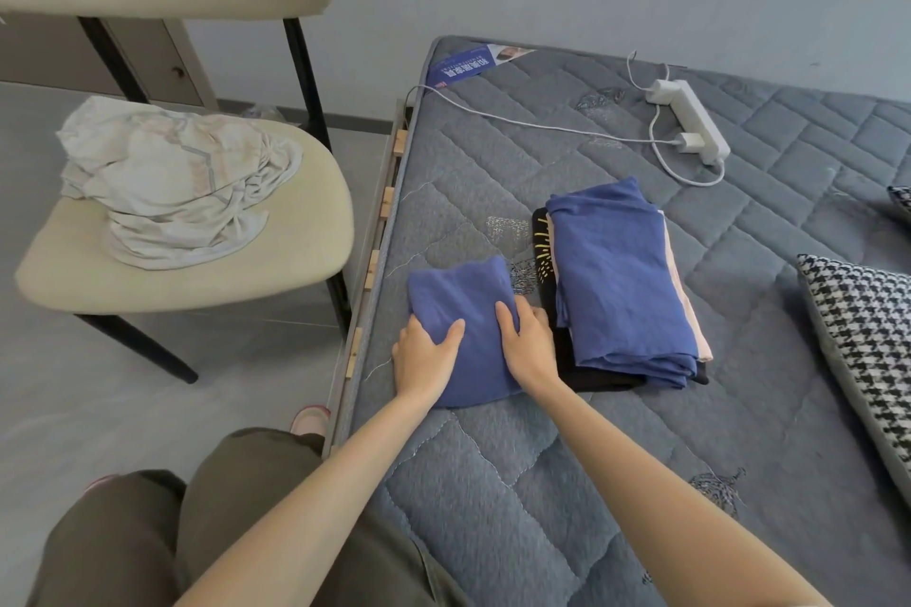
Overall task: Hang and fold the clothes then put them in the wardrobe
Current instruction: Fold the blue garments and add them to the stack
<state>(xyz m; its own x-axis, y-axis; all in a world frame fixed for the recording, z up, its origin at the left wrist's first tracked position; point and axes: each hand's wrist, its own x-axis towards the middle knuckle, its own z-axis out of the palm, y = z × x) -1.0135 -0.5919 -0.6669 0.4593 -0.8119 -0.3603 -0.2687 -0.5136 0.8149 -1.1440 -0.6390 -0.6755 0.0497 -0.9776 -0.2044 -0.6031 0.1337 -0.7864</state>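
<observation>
We note left hand, right hand flat on small folded blue garment, near bed edge, just beside folded stack. Grip: none taken, fingers near straight, pressing only. We judge step as flattening last fold. Smooth outward, square edges, then lift onto stack. White garment on chair still unfolded.

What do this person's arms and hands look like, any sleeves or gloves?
No sleeves show: the arms are bare to the frame's edge. The left hand and right hand wear no gloves; no rings, watch or bracelet can be seen. Below: olive trousers, pink slippers.
</observation>
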